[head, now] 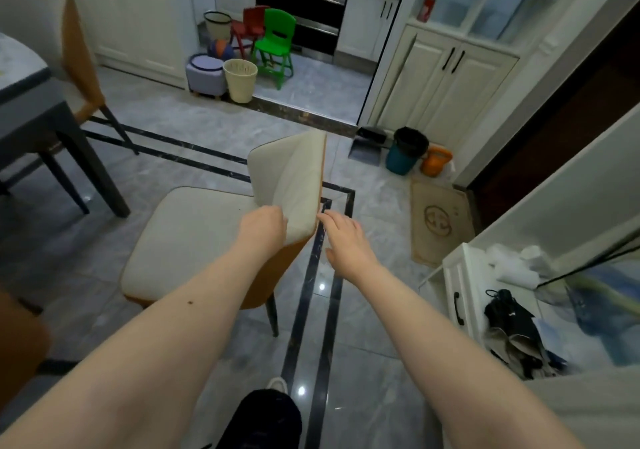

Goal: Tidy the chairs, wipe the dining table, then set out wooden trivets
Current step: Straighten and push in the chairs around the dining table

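Cream-and-tan chair (194, 240) standing clear of surface (24, 102): tidying step. Left hand (263, 226) clamped on backrest, right hand (343, 237) spread alongside. Next, probably: push in.

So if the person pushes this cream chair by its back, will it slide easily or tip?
The chair probably slides easily: thin legs, glossy tile floor. Pushed high on the backrest, where the left hand grips, it might tip slightly. It looks fairly light.

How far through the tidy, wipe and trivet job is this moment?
Early. Nothing looks finished. The left hand grips the backrest of the cream chair, which stands out from the dining table; the right hand reaches open beside it. Wiping and trivets remain; neither cloth nor trivets show.
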The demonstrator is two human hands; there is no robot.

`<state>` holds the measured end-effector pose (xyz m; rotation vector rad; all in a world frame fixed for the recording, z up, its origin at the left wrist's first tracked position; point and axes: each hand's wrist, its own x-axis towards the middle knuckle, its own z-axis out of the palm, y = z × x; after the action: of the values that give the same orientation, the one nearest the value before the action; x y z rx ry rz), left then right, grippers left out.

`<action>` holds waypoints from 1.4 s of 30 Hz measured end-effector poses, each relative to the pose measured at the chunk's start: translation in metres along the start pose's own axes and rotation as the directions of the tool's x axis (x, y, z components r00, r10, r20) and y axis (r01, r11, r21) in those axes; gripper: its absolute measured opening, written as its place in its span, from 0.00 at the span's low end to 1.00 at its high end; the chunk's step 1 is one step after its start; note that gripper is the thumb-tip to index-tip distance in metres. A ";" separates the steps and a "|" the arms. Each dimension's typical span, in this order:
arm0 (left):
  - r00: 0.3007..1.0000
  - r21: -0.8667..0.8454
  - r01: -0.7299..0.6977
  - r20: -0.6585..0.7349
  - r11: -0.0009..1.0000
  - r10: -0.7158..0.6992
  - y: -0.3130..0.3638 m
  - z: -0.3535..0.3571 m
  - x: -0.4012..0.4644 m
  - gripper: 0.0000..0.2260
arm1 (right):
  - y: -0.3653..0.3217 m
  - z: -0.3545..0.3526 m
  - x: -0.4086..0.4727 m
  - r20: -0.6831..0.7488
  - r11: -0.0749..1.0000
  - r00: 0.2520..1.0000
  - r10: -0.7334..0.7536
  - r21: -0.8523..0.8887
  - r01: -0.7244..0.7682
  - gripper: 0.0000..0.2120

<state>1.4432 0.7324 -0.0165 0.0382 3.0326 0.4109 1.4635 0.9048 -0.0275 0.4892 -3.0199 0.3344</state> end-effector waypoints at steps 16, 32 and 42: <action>0.954 -0.406 0.220 0.281 0.887 -0.108 0.031 0.040 0.131 0.18 | 0.081 0.010 0.170 0.146 0.974 0.964 -0.224 0.004 0.226 0.37; 0.772 -0.184 0.620 0.319 0.763 -0.550 0.081 0.052 0.152 0.29 | 0.133 0.019 0.292 0.424 0.568 0.532 -0.733 -0.049 0.821 0.25; 0.774 -0.080 0.633 0.097 0.770 -0.626 0.091 0.070 0.133 0.19 | 0.110 0.025 0.326 0.613 0.370 0.337 -0.715 -0.076 0.926 0.20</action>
<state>1.3177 0.8431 -0.0698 -0.9309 2.7139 0.4853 1.1187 0.9015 -0.0421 2.2457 -2.4774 -0.6112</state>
